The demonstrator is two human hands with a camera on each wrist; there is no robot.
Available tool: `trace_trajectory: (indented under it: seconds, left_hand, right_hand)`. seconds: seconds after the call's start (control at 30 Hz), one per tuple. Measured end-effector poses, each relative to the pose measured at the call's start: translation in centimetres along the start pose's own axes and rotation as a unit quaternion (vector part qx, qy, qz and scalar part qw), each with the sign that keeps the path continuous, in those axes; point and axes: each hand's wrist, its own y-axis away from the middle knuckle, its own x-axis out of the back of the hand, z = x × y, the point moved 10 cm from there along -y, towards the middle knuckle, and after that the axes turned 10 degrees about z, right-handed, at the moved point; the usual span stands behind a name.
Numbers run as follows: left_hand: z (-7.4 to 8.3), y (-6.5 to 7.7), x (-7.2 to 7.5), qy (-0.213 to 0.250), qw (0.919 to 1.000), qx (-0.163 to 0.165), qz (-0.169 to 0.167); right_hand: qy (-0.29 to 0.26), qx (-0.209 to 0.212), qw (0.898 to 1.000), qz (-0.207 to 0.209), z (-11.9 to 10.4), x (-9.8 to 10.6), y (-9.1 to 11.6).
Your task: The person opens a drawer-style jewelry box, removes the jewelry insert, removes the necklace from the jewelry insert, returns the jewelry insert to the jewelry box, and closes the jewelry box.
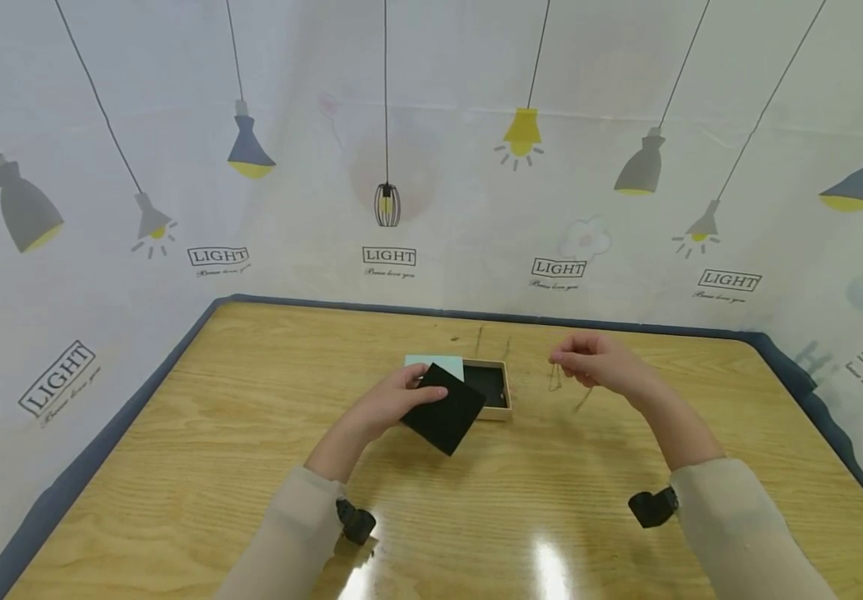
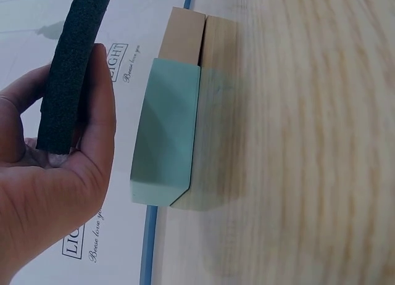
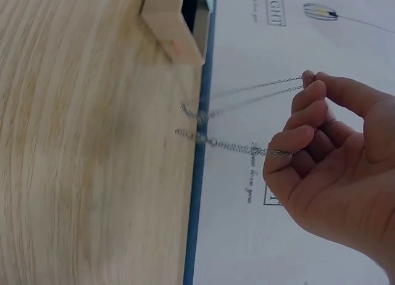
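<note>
My left hand (image 1: 382, 407) grips a square black foam pad (image 1: 446, 421) between thumb and fingers, tilted above the table. Seen edge-on in the left wrist view, the foam (image 2: 69, 75) is thick and rough. A fine silver necklace (image 3: 229, 147) dangles from my right hand (image 1: 606, 363); thumb and forefinger pinch one part, and the curled lower fingers catch another. Its hanging end is blurred. Between the hands a tan box (image 1: 509, 392) with a dark inside lies on the table, a mint-green cover (image 1: 434, 365) at its left end. The foam hides part of both.
The wooden table (image 1: 199, 467) has a dark blue edge (image 1: 371, 308) along its back and sides. Behind it hangs a pale cloth (image 1: 461, 208) printed with lamps and lettering. A black wrist camera (image 1: 652, 507) sits at the right sleeve, another (image 1: 357, 523) at the left.
</note>
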Motion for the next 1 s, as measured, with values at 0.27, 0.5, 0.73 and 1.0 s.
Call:
trace_trajectory:
  seconds: [0.27, 0.5, 0.73, 1.0]
  left_hand:
    - [0.1, 0.1, -0.1, 0.005, 1.0, 0.001, -0.003]
    - [0.1, 0.2, -0.1, 0.009, 0.9999, 0.004, -0.002]
    - [0.2, 0.4, -0.1, 0.01, 0.9999, 0.004, -0.011]
    - [0.3, 0.4, -0.2, 0.012, 0.9996, -0.003, -0.024]
  right_hand:
    - [0.09, -0.016, 0.996, 0.013, 2.0, 0.5, -0.8]
    - [0.1, -0.021, 0.995, 0.006, 2.9, 0.3, -0.9]
    - [0.112, -0.024, 0.993, 0.01, 3.5, 0.4, -1.0]
    - [0.122, -0.028, 0.992, 0.009, 4.1, 0.5, -1.0]
